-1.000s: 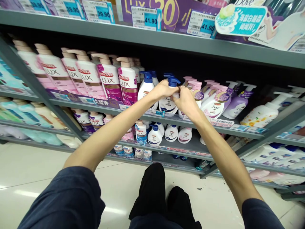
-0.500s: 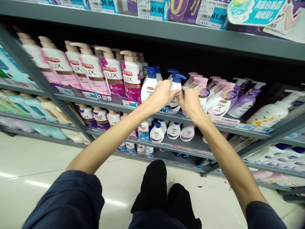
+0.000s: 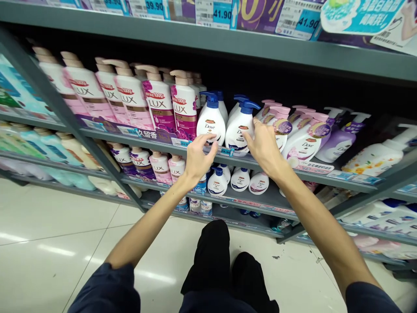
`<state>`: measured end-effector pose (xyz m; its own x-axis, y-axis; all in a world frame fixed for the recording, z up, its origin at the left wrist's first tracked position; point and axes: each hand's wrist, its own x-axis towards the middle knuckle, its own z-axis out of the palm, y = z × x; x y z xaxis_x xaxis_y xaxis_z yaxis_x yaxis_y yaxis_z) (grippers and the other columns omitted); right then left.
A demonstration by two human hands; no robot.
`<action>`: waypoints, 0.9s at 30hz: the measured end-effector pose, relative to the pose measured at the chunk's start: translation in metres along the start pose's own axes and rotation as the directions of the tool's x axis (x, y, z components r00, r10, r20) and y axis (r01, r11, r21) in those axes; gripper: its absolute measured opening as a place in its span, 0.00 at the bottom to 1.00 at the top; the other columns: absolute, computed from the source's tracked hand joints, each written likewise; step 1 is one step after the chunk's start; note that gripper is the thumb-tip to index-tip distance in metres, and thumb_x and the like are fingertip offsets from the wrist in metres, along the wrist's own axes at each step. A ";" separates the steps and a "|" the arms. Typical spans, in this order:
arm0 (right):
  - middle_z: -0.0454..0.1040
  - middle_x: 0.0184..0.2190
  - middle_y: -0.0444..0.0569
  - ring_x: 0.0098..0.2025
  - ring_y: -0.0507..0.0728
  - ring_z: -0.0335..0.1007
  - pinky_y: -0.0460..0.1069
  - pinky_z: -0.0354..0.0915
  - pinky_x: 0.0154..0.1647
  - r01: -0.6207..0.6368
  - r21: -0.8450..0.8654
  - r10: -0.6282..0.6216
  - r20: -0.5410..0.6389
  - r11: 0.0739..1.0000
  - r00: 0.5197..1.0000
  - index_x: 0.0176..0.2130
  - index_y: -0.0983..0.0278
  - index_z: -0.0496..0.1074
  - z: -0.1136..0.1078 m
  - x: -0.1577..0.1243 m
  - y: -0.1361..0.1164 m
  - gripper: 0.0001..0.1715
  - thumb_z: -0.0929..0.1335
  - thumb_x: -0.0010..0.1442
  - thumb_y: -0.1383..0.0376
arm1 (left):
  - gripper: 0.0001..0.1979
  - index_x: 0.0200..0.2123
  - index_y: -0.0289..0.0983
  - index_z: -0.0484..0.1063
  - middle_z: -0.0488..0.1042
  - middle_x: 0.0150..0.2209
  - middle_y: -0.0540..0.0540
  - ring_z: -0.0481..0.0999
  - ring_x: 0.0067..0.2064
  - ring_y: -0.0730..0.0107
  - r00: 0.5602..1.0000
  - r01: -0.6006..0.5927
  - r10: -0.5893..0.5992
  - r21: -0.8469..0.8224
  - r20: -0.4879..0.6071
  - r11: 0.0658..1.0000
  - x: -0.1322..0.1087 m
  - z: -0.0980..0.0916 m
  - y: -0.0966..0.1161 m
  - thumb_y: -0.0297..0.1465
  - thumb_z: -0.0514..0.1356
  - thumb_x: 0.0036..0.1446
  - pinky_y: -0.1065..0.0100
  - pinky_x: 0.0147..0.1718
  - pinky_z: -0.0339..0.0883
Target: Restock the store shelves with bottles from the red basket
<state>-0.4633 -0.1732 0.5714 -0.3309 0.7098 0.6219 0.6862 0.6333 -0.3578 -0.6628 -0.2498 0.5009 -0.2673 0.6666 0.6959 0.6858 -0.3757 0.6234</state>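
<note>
Two white Dove pump bottles with blue heads stand side by side on a grey shelf (image 3: 329,180). My left hand (image 3: 198,157) hovers just below the left Dove bottle (image 3: 211,122), fingers loosely curled and apart, holding nothing. My right hand (image 3: 264,145) rests against the side of the right Dove bottle (image 3: 240,127), fingers together and a ring showing. It touches the bottle without wrapping round it.
Pink and white Lux bottles (image 3: 156,104) fill the shelf to the left, pink and purple Dove bottles (image 3: 302,137) the right. Smaller bottles (image 3: 239,178) stand on the shelf below. Price tags (image 3: 221,11) line the upper shelf edge. My dark-trousered knees (image 3: 224,261) are over a pale tiled floor.
My left hand has let go of the right Dove bottle's pump and dropped down and left. My right hand has slid lower on that bottle. The view shifted slightly up.
</note>
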 end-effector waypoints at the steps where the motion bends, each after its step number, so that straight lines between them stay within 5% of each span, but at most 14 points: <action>1: 0.80 0.50 0.68 0.57 0.76 0.75 0.67 0.70 0.64 -0.001 -0.016 0.000 -0.004 1.000 1.000 0.63 0.71 0.74 -0.001 0.000 0.000 0.26 0.69 0.73 0.57 | 0.15 0.57 0.40 0.82 0.84 0.60 0.40 0.84 0.59 0.57 1.000 -0.024 0.024 -0.017 0.008 1.000 -0.001 0.005 0.000 0.34 0.58 0.74 0.56 0.65 0.75; 5: 0.81 0.47 0.67 0.56 0.77 0.77 0.69 0.71 0.63 -0.003 -0.068 0.002 -0.013 0.998 1.000 0.61 0.70 0.76 0.002 0.000 0.004 0.25 0.69 0.74 0.56 | 0.19 0.64 0.39 0.78 0.78 0.68 0.39 0.82 0.63 0.55 0.991 -0.099 0.102 -0.042 0.082 0.994 0.011 0.026 0.004 0.34 0.55 0.77 0.53 0.65 0.76; 8: 0.81 0.46 0.69 0.56 0.79 0.78 0.71 0.72 0.61 0.005 -0.066 -0.006 -0.010 0.998 1.000 0.65 0.71 0.74 0.009 0.000 0.009 0.32 0.68 0.76 0.50 | 0.26 0.68 0.36 0.74 0.76 0.69 0.33 0.83 0.62 0.47 0.982 -0.146 0.152 -0.061 0.112 0.987 0.035 0.039 0.010 0.45 0.57 0.78 0.49 0.63 0.78; 12: 0.81 0.53 0.73 0.59 0.81 0.77 0.73 0.71 0.62 0.024 -0.059 -0.026 -0.026 0.998 0.999 0.68 0.70 0.72 0.017 0.001 0.016 0.39 0.67 0.76 0.44 | 0.29 0.61 0.34 0.78 0.84 0.53 0.32 0.85 0.54 0.43 0.968 -0.182 0.184 -0.031 0.172 0.983 0.062 0.048 0.016 0.53 0.58 0.76 0.49 0.58 0.78; 17: 0.77 0.61 0.72 0.65 0.80 0.73 0.75 0.69 0.67 0.059 -0.063 -0.065 -0.083 0.996 0.994 0.73 0.68 0.68 0.023 0.000 0.022 0.40 0.64 0.77 0.44 | 0.25 0.49 0.36 0.80 0.81 0.36 0.36 0.85 0.44 0.47 0.967 -0.168 0.158 0.031 0.201 0.985 0.073 0.052 0.014 0.52 0.59 0.76 0.49 0.52 0.78; 27: 0.75 0.66 0.68 0.69 0.78 0.71 0.79 0.67 0.71 0.132 -0.079 -0.141 -0.111 0.988 0.984 0.77 0.62 0.63 0.036 0.006 0.042 0.38 0.63 0.79 0.48 | 0.17 0.49 0.36 0.79 0.82 0.40 0.34 0.83 0.51 0.43 0.962 -0.225 0.195 0.150 0.191 0.963 0.080 0.060 0.003 0.44 0.60 0.76 0.50 0.53 0.76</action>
<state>-0.4602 -0.1311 0.5348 -0.3500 0.5750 0.7395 0.6855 0.6952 -0.2162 -0.6416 -0.1591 0.5378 0.0065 0.6909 0.7229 0.8218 -0.4155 0.3898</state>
